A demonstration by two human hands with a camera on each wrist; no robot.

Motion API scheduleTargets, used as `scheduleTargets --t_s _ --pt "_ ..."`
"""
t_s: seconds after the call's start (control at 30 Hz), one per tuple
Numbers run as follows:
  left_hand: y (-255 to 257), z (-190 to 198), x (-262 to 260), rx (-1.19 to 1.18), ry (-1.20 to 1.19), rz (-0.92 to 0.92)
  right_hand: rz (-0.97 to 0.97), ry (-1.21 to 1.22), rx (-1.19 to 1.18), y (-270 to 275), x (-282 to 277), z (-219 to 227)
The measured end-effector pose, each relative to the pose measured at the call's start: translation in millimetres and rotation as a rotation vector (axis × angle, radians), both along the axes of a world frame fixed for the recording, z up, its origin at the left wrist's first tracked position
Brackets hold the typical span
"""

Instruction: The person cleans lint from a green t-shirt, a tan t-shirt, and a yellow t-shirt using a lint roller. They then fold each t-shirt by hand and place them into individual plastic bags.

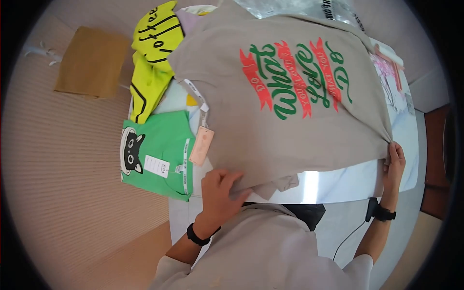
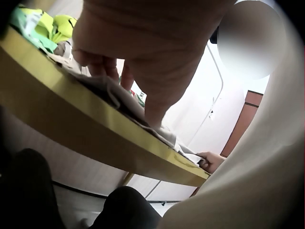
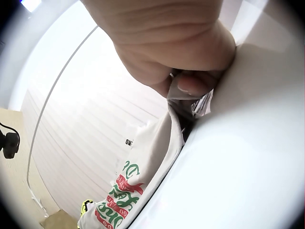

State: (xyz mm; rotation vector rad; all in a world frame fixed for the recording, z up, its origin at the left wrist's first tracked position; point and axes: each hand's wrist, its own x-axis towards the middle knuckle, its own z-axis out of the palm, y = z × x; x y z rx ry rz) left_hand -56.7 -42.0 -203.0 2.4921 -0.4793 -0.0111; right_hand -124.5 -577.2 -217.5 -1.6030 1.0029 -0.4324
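Note:
A taupe T-shirt (image 1: pixel 232 130) with green and coral lettering lies spread over the white table, its neck to the left. My right hand (image 1: pixel 395 162) pinches its near right corner, where creases run out from the fingers. In the right wrist view the fabric (image 3: pixel 164 133) is bunched between thumb and fingers. My left hand (image 1: pixel 220 193) rests at the shirt's near edge, close to the neck, thumb and fingers apart. The left wrist view shows its fingertips (image 2: pixel 155 117) down at the cloth along the table edge. A peach tag (image 1: pixel 201 146) hangs by the neck.
A folded green shirt (image 1: pixel 159 166) with a cat print lies left of the taupe one. Behind it is a yellow garment (image 1: pixel 150 92). Clear plastic packaging (image 1: pixel 309 8) lies at the back, and pink-and-white items (image 1: pixel 389 72) at the right. A brown box (image 1: pixel 92 63) stands left.

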Motion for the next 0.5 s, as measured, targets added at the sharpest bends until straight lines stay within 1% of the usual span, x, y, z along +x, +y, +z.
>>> scheduleTargets --t_s 0.03,0.13,0.23,0.27,0.33,0.37,0.43,0.47,0.5 --pt "-2.1 -6.0 1.4 0.006 -0.04 0.006 0.003 -0.006 -0.003 6.4 3.7 2.1" --pt "-9.3 -4.0 12.0 0.028 -0.102 0.08 -0.008 0.009 -0.003 13.6 5.8 9.2" --pt "-5.8 -15.7 16.7 -0.017 -0.253 -0.036 -0.014 -0.02 -0.002 16.6 8.0 8.2" --pt "-4.3 -16.6 18.3 -0.077 -0.269 0.006 -0.023 -0.031 -0.004 17.5 8.4 7.5" --pt "-3.9 -13.7 21.8 -0.197 -0.297 0.082 0.021 -0.034 -0.002 12.1 5.5 2.6" --pt "-4.2 -8.3 23.2 -0.248 -0.229 0.146 0.046 -0.036 -0.002 10.3 3.4 1.0" --pt "-3.3 6.9 29.2 -0.353 -0.092 0.285 0.012 -0.018 -0.054 14.4 7.0 1.7" --pt "3.9 -0.5 31.7 -0.412 -0.097 0.265 0.0 -0.012 -0.079 16.1 10.6 3.3" --pt "8.0 3.0 34.0 -0.353 -0.139 0.177 0.003 -0.021 -0.075 16.0 12.4 4.5"
